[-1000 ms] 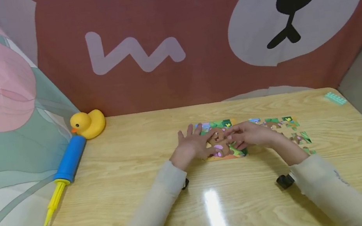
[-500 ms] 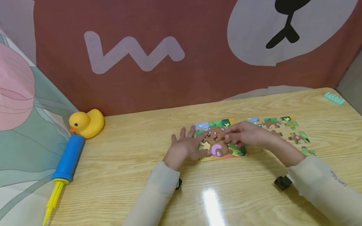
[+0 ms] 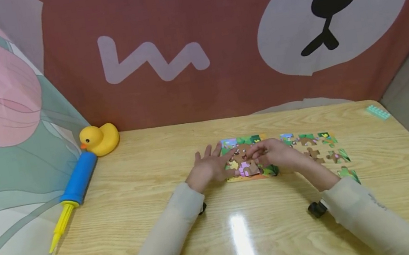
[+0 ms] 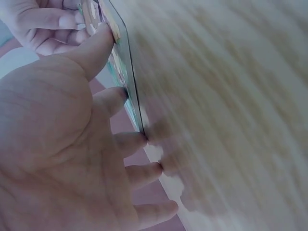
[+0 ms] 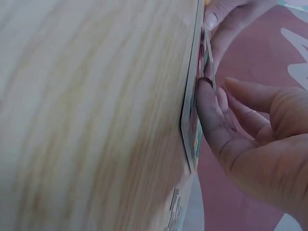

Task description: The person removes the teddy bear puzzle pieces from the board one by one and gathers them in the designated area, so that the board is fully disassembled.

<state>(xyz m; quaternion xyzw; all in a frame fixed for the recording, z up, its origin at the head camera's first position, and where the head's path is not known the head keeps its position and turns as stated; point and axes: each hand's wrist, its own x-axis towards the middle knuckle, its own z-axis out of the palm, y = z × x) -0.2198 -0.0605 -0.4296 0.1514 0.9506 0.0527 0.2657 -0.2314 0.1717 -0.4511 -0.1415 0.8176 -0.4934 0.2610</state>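
A puzzle board point(image 3: 233, 179) with a printed bear lies on the table, flat beneath both hands. My left hand point(image 3: 211, 168) is spread over its left side with straight fingers; in the left wrist view the thumb point(image 4: 98, 48) touches the board's face near the edge, and other fingertips reach the rim and tabletop. A brown and pink puzzle piece point(image 3: 252, 168) is tilted up from the bear's belly. My right hand point(image 3: 276, 155) pinches this piece at its right side; the right wrist view shows the thin piece point(image 5: 210, 55) edge-on, its lower end between the fingers.
Several loose puzzle pieces point(image 3: 314, 154) lie right of the board, partly behind the right forearm. A yellow rubber duck point(image 3: 100, 140) and a blue hand pump point(image 3: 79, 178) stand at the table's left edge. A mint-green studded block point(image 3: 378, 111) lies at the back right corner.
The belly piece, earlier flat in the picture, now sits tilted up at the right hand's fingers. The right hand has shifted slightly left; the left hand slid a little left, then stayed.
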